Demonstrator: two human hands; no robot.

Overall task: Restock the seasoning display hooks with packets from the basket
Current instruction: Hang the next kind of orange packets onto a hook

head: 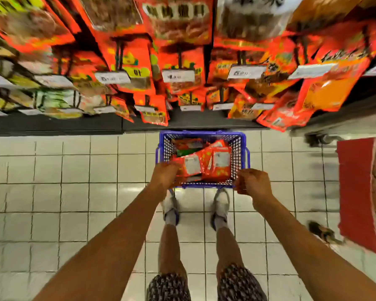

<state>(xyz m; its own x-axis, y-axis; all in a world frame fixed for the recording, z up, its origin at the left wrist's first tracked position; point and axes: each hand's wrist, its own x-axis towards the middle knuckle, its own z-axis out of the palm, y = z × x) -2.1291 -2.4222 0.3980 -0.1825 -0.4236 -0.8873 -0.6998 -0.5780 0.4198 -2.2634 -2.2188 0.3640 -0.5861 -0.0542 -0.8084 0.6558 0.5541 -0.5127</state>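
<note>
A blue plastic basket (239, 135) stands on the tiled floor in front of my feet, with several red seasoning packets (217, 164) inside. My left hand (164, 174) reaches into the basket's near left corner and grips a red packet with a white label (190, 166). My right hand (251, 182) hovers at the basket's near right corner with fingers curled; whether it touches the rim is unclear. Above, rows of red and orange packets hang from display hooks (179, 56) with white price tags (178, 76).
A dark base shelf (52, 124) runs under the display, just behind the basket. A red panel or mat (356, 187) lies at the right, with another person's sandalled foot (322, 232) near it. White floor tiles (74, 192) spread to the left.
</note>
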